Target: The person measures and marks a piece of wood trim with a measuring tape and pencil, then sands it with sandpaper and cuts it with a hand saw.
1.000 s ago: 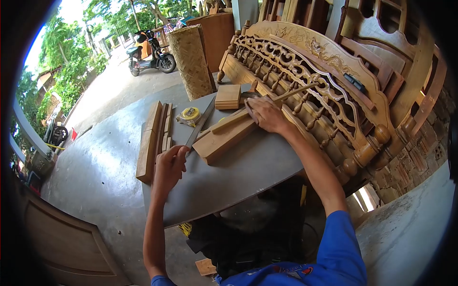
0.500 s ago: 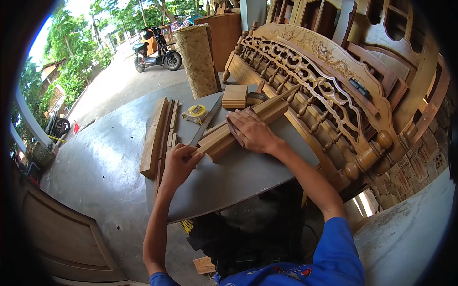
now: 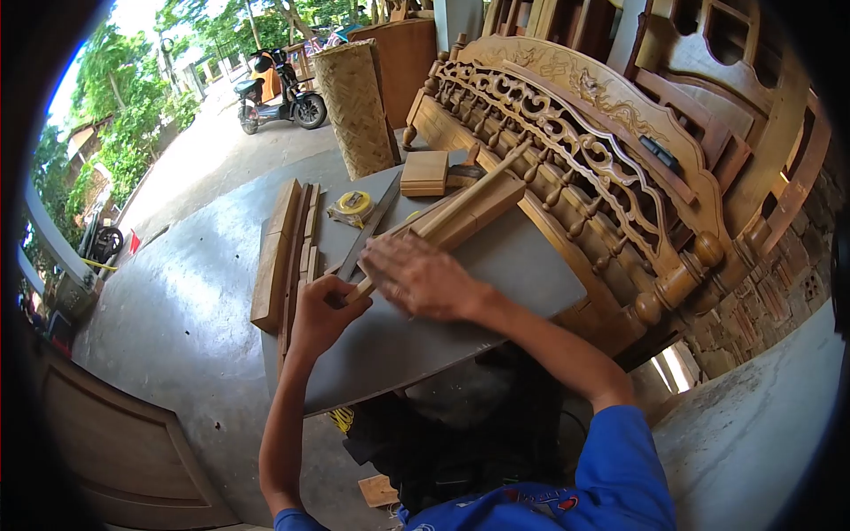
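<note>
My left hand [image 3: 320, 314] pinches the near end of a long, narrow wooden strip [image 3: 474, 192] between thumb and fingers. The strip slants away across the grey table [image 3: 522, 265], lying along a thicker wooden block [image 3: 482, 215]. My right hand [image 3: 421, 276] is over the strip's near part, close to my left hand, and is smeared by motion. A brown sheet of sandpaper showed under its palm a moment before; now the hand mostly hides it. Behind the strip lie a flat metal ruler [image 3: 370, 226] and a yellow tape measure [image 3: 352, 208].
Wooden pieces [image 3: 279, 257] lie along the table's left side. A square wooden block [image 3: 425, 171] and a rolled woven mat [image 3: 354, 111] are at the back. Carved wooden bed panels [image 3: 567, 150] lean along the right. A motorbike [image 3: 282, 93] stands outside.
My right hand has slid down the strip toward me, from its middle to near my left hand. My left hand keeps its hold on the end. The view has shifted slightly.
</note>
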`<state>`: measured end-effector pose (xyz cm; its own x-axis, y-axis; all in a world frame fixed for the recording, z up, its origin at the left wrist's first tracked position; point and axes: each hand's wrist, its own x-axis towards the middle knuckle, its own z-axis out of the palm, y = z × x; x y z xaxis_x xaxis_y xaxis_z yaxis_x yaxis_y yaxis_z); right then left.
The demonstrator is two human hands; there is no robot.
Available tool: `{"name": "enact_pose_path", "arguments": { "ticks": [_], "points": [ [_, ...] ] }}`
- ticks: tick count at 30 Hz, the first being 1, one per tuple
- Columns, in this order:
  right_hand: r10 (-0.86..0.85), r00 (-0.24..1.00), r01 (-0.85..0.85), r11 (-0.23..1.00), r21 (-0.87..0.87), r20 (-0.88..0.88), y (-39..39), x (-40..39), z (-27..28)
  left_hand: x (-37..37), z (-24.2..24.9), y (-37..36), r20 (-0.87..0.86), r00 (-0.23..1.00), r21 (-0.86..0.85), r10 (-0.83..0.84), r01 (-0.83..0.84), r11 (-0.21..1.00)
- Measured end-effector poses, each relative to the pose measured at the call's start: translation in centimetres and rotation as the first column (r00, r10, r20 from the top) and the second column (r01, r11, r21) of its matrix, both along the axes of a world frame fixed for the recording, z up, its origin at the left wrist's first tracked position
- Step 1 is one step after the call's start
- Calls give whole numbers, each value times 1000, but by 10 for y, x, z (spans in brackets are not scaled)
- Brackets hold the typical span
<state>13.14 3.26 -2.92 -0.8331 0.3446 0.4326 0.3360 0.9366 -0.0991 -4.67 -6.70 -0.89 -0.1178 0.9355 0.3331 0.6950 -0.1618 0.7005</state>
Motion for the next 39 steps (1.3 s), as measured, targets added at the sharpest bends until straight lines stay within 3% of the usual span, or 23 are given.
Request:
{"name": "enact_pose_path", "arguments": {
  "ticks": [2, 4, 7, 8, 9, 11, 14, 15, 17, 20, 23, 26, 27, 30, 34, 36, 39],
  "points": [
    [-257, 898, 305, 949, -85, 357, 36, 26, 47, -6, 0, -2, 61, 998, -14, -23, 24, 1000],
    [-533, 843, 538, 834, -123, 73, 116, 67, -2, -7, 7, -2, 21, 999, -31, -27, 28, 999],
    [-701, 711, 701, 702, -129, 54, 109, 67, 0, -5, 6, 1, 35, 999, -71, -22, 24, 997],
    [-605, 779, 616, 787, -25, 168, 93, 60, 6, -6, 5, 3, 63, 998, -72, -26, 31, 997],
    [-475, 880, 475, 880, 24, -30, 80, 50, -16, -6, 4, 3, 86, 996, -75, -27, 33, 997],
    [-163, 974, 187, 971, 152, -156, 35, 27, -22, -4, 5, 2, 85, 996, -43, -39, 43, 998],
    [-52, 992, 59, 997, 55, -118, 16, 31, 1, -13, 5, -1, -1, 997, 15, -83, 83, 996],
    [-176, 945, 192, 981, 33, -275, 22, 42, 1, -19, 5, -4, -37, 996, 42, -87, 89, 995],
    [-236, 902, 232, 971, -54, -362, 22, 59, 3, -21, 11, -6, -78, 994, 55, -74, 79, 995],
    [-402, 823, 352, 916, -194, -403, 19, 83, 2, -24, 12, -7, -136, 989, 45, -57, 64, 997],
    [-589, 732, 373, 767, -522, -342, 27, 108, -6, -25, 16, -8, -159, 984, 28, -79, 84, 996],
    [-630, 701, 403, 737, -543, -334, 25, 120, -15, -18, 20, -7, -129, 983, 75, -131, 141, 987],
    [-595, 740, 439, 780, -445, -314, 20, 122, -12, -16, 20, -5, -149, 981, 96, -123, 139, 986],
    [-437, 782, 353, 898, -262, -445, 22, 120, 4, -11, 16, -2, -185, 977, 123, -101, 125, 984],
    [-348, 790, 205, 926, -316, -505, 77, 97, 52, -7, 14, -2, -188, 979, 47, -72, 83, 995],
    [-456, 829, 308, 856, -416, -325, 133, 78, 64, -7, 14, -1, -210, 976, 31, -67, 75, 997],
    [-622, 774, 610, 683, -402, 117, 218, 50, 45, -7, 10, 1, -238, 969, 58, -69, 85, 995]
  ]
}}
